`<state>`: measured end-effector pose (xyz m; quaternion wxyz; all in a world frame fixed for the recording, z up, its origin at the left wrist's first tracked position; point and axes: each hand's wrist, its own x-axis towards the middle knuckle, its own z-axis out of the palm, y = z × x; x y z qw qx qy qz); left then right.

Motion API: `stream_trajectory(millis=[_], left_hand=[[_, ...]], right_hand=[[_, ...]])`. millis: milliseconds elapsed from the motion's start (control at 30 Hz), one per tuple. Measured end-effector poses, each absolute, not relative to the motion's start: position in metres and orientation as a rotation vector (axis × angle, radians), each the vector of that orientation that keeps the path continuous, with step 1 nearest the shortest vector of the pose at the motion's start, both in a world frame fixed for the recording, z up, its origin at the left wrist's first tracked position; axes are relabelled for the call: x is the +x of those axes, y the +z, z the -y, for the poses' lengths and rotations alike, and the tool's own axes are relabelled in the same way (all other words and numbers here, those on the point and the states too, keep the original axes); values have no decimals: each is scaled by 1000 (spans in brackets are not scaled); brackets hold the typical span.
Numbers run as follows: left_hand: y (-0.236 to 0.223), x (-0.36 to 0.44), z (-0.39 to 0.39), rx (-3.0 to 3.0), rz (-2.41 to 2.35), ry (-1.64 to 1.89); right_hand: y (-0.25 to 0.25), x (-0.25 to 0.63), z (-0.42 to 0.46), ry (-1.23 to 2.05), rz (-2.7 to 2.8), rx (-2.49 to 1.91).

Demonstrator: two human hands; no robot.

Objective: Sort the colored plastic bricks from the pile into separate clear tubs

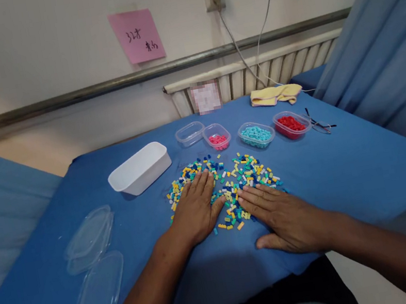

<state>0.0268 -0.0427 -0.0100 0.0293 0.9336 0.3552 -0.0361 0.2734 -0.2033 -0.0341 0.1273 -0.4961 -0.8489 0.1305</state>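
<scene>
A spread of small toy bricks (230, 197) in yellow, orange, green, white and dark blue lies on the blue cloth. My left hand (197, 208) rests flat over the left part of the spread, fingers stretched out and pointing away. On the right, my right hand (283, 216) lies flat with its fingertips on the bricks and its thumb apart on the cloth. Neither hand grips anything. Some bricks are hidden under the palms and fingers. Behind the spread stand clear tubs holding pink bricks (218, 142), light blue bricks (256, 135) and red bricks (291, 125).
A white oblong bin (139, 169) and a bare clear tub (190, 134) stand behind on the left. Clear lids (97, 291) lie at the left. Glasses (321, 126) and a yellow cloth (275, 95) sit at the back right. Blue curtains (374, 32) hang at the sides.
</scene>
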Motion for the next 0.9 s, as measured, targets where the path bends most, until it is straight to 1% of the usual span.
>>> stream_trajectory(millis=[133,233,333,533,667,733,800,833,867,900], left_hand=[[-1,17,48,2902,-1132,-68],[7,1,65,2973,-1151,166],[13,-7,93,3008,-907,518],[5,20,146,3001,-372,719],[-13,54,173,2892,37,514],[-26,76,188,2748,329,308],[-41,100,203,2664,469,224],[-48,112,209,2546,590,122],[-54,123,214,2469,609,65],[-59,131,218,2470,524,85]], right_hand=[[-29,276,205,369,2436,-1422],[-29,292,215,268,2299,-1447],[-30,311,221,174,2126,-1467],[-14,323,206,173,2007,-1442],[-1,310,177,200,2083,-1351],[3,296,155,256,2156,-1310],[5,279,132,313,2203,-1271],[5,269,120,333,2229,-1256],[4,260,109,353,2245,-1259],[3,251,100,374,2251,-1256]])
